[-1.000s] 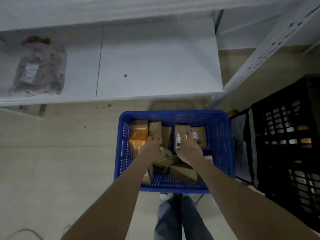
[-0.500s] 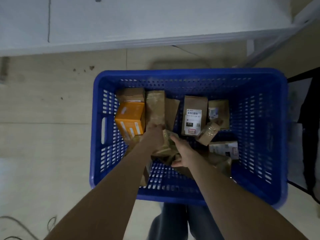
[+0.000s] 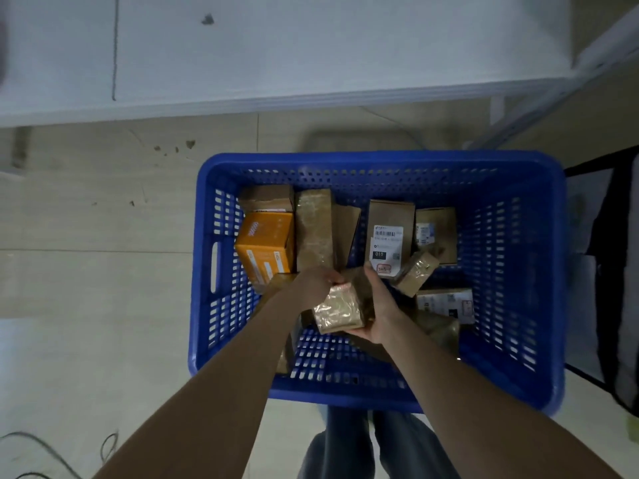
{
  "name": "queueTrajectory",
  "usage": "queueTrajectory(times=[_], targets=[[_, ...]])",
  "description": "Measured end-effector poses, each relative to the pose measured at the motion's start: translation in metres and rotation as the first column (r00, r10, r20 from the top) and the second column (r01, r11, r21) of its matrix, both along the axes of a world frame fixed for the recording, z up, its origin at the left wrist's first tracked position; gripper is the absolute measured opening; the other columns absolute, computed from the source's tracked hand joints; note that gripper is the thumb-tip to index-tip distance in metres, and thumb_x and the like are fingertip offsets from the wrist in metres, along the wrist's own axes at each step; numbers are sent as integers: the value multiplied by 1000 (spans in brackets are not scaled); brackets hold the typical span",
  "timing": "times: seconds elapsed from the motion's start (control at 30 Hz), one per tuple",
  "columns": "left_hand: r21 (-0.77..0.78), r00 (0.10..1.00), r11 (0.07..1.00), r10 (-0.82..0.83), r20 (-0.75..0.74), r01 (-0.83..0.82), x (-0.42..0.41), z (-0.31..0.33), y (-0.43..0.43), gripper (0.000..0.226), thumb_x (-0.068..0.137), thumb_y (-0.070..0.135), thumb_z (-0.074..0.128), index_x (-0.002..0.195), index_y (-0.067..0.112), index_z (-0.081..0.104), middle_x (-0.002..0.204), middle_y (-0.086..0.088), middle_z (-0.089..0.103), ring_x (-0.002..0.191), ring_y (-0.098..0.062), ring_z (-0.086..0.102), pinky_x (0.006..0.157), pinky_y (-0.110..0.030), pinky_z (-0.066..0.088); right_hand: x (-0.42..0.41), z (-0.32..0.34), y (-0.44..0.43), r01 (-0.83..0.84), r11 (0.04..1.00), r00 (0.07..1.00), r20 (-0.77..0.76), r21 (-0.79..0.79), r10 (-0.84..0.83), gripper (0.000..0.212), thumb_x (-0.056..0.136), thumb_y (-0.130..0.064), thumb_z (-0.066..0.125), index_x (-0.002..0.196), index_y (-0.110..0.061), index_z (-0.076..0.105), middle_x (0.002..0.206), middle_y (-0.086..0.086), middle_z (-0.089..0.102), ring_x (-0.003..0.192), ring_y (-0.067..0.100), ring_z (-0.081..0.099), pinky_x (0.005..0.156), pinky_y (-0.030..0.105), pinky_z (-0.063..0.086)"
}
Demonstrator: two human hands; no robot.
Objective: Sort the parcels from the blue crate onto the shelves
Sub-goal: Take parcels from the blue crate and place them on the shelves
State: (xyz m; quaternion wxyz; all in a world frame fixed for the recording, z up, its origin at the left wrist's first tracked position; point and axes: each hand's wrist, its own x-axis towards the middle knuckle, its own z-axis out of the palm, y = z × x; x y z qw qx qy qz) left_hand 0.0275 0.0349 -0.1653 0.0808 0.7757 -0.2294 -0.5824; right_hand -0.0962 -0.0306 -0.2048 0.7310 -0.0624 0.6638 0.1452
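The small taped parcel (image 3: 340,311), brown and wrapped in shiny clear tape, sits in the middle of the blue crate (image 3: 377,160), lifted a little above the crate's perforated floor and held by both hands. The left hand (image 3: 316,283) curls its fingers over the parcel's upper left edge, and the right hand (image 3: 378,305) cups its right side and underside with the thumb up along the far edge. Around it the crate holds more parcels. An orange box (image 3: 266,247) leans against the left wall with a plain brown box (image 3: 268,198) behind it. A tall taped package (image 3: 314,229) stands upright just beside the orange box. A labelled carton (image 3: 389,236) with a barcode sticker stands at the far middle, and a smaller carton (image 3: 436,233) is to its right. A tilted taped packet (image 3: 415,273) leans in front of those two, and a flat parcel with a white label (image 3: 446,304) lies near the right wall. The crate stands on a pale tiled floor (image 3: 86,271), directly below the front edge of a white shelf (image 3: 311,46). A dark bag-like object (image 3: 612,271) stands to the crate's right. The person's jeans (image 3: 345,444) show beneath the near rim.
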Motion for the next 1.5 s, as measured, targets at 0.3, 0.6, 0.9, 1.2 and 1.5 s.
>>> queueTrajectory(times=[0.3,0.6,0.9,1.2,1.5], targets=[[-221,659,653,750,55,-725,19,155,-16,19,91,6,51,94,19,65,103,-4,66,87,-15,62,76,-28,52,22,166,-42,47,975,988,153,-218,-13,41,83,-31,68,119,-11,63,106,15,71,98,34,68,86,45,55],[-164,699,680,699,-149,-715,39,348,-37,42,92,42,53,126,17,51,122,-4,58,101,-16,56,78,-33,45,45,361,-84,94,920,908,412,-381,78,23,88,-20,56,109,-13,60,83,6,76,80,24,70,55,29,55],[-405,802,702,572,-171,-586,48,508,-49,40,91,47,52,122,22,54,108,1,66,101,-15,61,83,-34,50,54,520,-106,147,843,837,519,-517,172,40,77,-10,54,117,-8,57,114,17,66,107,35,62,90,45,53],[-580,839,651,533,-109,-489,54,597,-56,45,86,44,60,128,30,51,110,1,67,105,-17,60,90,-40,49,53,615,-121,143,783,737,593,-606,324,32,82,-6,50,113,-11,57,125,17,60,118,34,55,104,53,42],[-604,923,754,377,75,-259,68,674,-64,23,84,33,62,108,31,65,98,-1,70,99,-19,63,92,-37,51,50,657,-156,-10,528,681,380,-849,625,77,75,-55,71,137,-21,40,137,7,54,131,29,44,109,50,31]])
